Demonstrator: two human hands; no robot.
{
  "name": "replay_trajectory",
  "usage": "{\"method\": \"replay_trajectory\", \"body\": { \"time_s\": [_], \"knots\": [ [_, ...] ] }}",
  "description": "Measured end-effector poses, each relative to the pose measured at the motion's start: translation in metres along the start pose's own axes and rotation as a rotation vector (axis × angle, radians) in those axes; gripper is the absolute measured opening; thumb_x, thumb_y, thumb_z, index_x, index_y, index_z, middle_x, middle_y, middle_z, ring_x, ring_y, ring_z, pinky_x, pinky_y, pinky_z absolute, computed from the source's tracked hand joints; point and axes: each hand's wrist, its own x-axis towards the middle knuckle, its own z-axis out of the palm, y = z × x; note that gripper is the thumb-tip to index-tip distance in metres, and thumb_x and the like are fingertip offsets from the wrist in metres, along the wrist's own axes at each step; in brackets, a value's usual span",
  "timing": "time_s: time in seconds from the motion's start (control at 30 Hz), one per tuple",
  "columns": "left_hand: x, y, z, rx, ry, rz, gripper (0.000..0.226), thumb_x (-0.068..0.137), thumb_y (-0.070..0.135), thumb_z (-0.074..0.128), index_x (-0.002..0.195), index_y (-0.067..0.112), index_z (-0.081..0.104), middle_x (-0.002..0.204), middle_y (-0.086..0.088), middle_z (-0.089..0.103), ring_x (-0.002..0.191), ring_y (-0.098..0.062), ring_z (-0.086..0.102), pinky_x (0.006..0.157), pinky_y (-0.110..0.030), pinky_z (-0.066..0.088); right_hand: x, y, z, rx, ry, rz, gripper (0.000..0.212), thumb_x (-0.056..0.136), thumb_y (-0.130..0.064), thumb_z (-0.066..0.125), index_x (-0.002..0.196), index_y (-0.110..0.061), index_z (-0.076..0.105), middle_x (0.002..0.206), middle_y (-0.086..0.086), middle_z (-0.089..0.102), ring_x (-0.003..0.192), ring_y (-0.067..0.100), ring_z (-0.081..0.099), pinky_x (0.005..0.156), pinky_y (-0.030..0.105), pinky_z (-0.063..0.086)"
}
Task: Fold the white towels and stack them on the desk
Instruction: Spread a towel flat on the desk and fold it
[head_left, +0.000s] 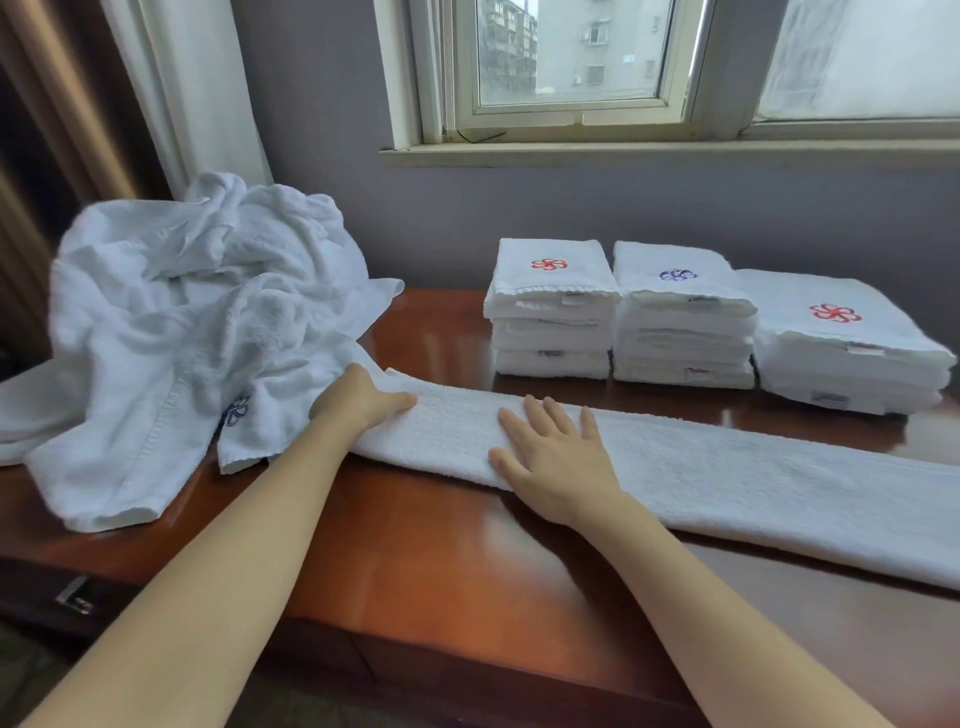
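A white towel (727, 483), folded into a long narrow strip, lies across the brown desk (426, 561) from centre-left to the right edge. My left hand (358, 400) grips the strip's left end, thumb on top and fingers tucked round the edge. My right hand (556, 457) presses flat on the strip with fingers spread. A heap of unfolded white towels (192, 322) sits on the desk's left part. Three stacks of folded towels stand at the back: one with a red logo (550, 312), one with a purple logo (680, 317), one lower and wider (841, 343).
A grey wall and a window (571, 78) rise behind the desk. A white curtain (187, 88) hangs at the back left. The desk's front edge carries a drawer with a metal handle (78, 597) at the lower left.
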Motion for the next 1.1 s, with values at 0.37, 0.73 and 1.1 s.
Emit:
{"method": "replay_trajectory", "body": {
  "time_s": [0.37, 0.73, 1.1],
  "knots": [
    [-0.024, 0.052, -0.047, -0.428, -0.254, 0.333, 0.043, 0.076, 0.026, 0.073, 0.117, 0.017, 0.062, 0.115, -0.002, 0.065, 0.109, -0.019, 0.061, 0.090, -0.030, 0.050, -0.010, 0.003, -0.009, 0.343, 0.143, -0.017, 0.047, 0.099, -0.039, 0.043, 0.146, -0.034, 0.043, 0.154, -0.011, 0.039, 0.147, 0.008, 0.019, 0.122, 0.037, 0.000],
    [-0.097, 0.182, 0.010, -0.477, -0.516, 0.501, 0.047, 0.085, 0.027, 0.065, 0.129, 0.020, 0.049, 0.099, 0.001, 0.064, 0.076, -0.007, 0.066, 0.051, -0.019, 0.049, -0.053, 0.048, -0.100, 1.707, -0.053, 0.096, 0.073, 0.093, -0.068, 0.038, 0.132, -0.010, 0.060, 0.126, 0.016, 0.065, 0.116, 0.030, 0.063, 0.089, 0.044, 0.054],
    [-0.116, 0.170, 0.070, -0.330, -0.226, 0.685, 0.029, 0.101, 0.030, 0.045, 0.126, 0.028, 0.060, 0.119, 0.013, 0.066, 0.109, -0.006, 0.061, 0.097, -0.032, 0.047, -0.079, 0.099, -0.083, 1.281, 0.292, 0.444, 0.025, 0.081, 0.011, 0.053, 0.097, -0.003, 0.066, 0.089, 0.015, 0.067, 0.077, 0.026, 0.064, 0.070, 0.039, 0.050]
  ]
}}
